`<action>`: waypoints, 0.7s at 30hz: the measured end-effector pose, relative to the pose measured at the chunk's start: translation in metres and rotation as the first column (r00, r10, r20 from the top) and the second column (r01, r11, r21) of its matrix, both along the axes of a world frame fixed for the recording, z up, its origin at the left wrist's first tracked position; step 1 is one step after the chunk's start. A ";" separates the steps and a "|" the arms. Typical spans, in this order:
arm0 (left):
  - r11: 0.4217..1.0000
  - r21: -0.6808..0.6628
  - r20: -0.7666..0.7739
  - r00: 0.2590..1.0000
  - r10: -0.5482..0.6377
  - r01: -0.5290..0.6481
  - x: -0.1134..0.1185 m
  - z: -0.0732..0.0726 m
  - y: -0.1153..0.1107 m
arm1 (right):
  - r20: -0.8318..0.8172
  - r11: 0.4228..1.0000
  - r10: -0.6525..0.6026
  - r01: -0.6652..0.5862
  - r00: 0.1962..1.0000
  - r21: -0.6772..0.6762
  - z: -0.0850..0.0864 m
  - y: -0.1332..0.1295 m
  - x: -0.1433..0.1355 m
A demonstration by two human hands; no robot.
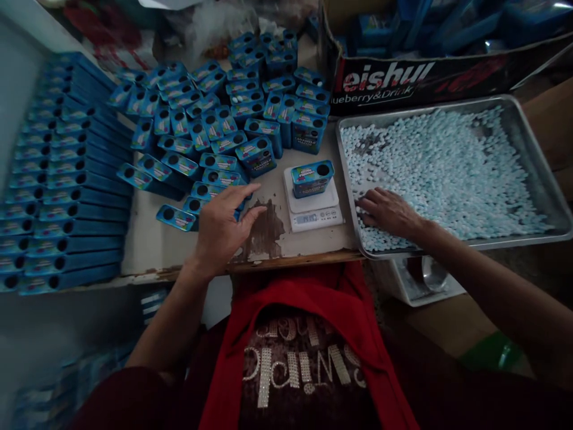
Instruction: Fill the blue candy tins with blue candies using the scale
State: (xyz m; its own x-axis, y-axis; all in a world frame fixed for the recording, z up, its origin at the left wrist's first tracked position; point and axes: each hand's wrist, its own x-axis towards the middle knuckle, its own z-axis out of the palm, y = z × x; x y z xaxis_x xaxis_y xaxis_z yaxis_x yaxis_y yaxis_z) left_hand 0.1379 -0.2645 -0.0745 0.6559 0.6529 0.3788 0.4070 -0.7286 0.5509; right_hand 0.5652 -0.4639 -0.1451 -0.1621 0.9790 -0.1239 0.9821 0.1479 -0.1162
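Observation:
My left hand (228,224) hovers over the table's front edge, thumb and index finger spread apart, with nothing between them. Just to its right, a blue tin (312,178) with a dark round hole in its top stands upright on a white digital scale (313,203). Lit digits show on the scale's display, too blurred to read surely. Inside the metal tray (452,243), my right hand (389,210) is at the near left corner, its fingers bent down and closed among small pale blue and white candies (430,161). Its fingertips are partly hidden.
Rows of stacked blue tins (80,197) line the table's left side. Many loose upright tins (210,125) crowd the middle and back. A black printed carton (403,83) holding blue packs stands behind the tray. Under the tray is a white container (405,292).

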 end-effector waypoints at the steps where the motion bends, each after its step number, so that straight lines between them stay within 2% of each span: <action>1: 1.000 0.010 -0.008 1.000 -0.013 0.013 0.003 -0.002 -0.001 | -0.062 0.996 -0.086 0.086 0.994 0.004 0.001 -0.002 0.000; 2: 0.999 0.018 -0.016 0.999 -0.029 0.030 0.005 -0.003 -0.001 | -0.175 0.974 -0.219 0.226 0.960 0.022 0.002 -0.002 0.002; 3: 0.999 0.022 -0.024 0.999 -0.047 0.047 0.008 -0.005 -0.002 | -0.323 0.918 -0.363 0.394 0.874 0.036 0.003 -0.002 0.004; 4: 0.998 0.020 -0.032 0.998 -0.060 0.061 0.010 -0.005 -0.002 | -0.477 0.831 -0.476 0.556 0.739 0.034 0.004 -0.001 0.007; 6: 0.998 0.000 -0.034 0.997 -0.066 0.066 0.015 -0.004 -0.002 | -0.698 0.650 -0.551 0.760 0.458 -0.014 0.008 0.000 0.016; 7: 0.998 -0.017 -0.029 0.998 -0.058 0.058 0.018 -0.002 -0.002 | -0.749 0.605 -0.543 0.796 0.379 -0.035 0.011 0.001 0.021; 9: 0.998 -0.058 -0.007 0.999 -0.034 0.033 0.024 0.003 0.000 | -0.818 0.601 -0.500 0.794 0.283 -0.092 0.016 -0.002 0.030; 12: 0.992 -0.121 0.063 0.998 -0.021 0.029 0.039 0.002 0.004 | -0.913 0.621 -0.408 0.736 0.008 -0.271 0.020 -0.010 0.036; 14: 0.985 -0.167 0.116 0.993 -0.020 0.039 0.054 -0.008 0.007 | -0.922 0.643 -0.361 0.678 -0.141 -0.356 0.018 -0.013 0.033; 18: 0.960 -0.269 0.207 0.978 -0.020 0.077 0.100 -0.037 0.007 | -0.933 0.686 -0.232 0.634 -0.276 -0.358 0.016 -0.003 0.016; 21: 0.958 -0.234 0.266 0.959 -0.100 0.164 0.139 -0.039 -0.003 | -0.926 0.671 -0.036 0.678 -0.376 -0.301 0.024 0.016 0.004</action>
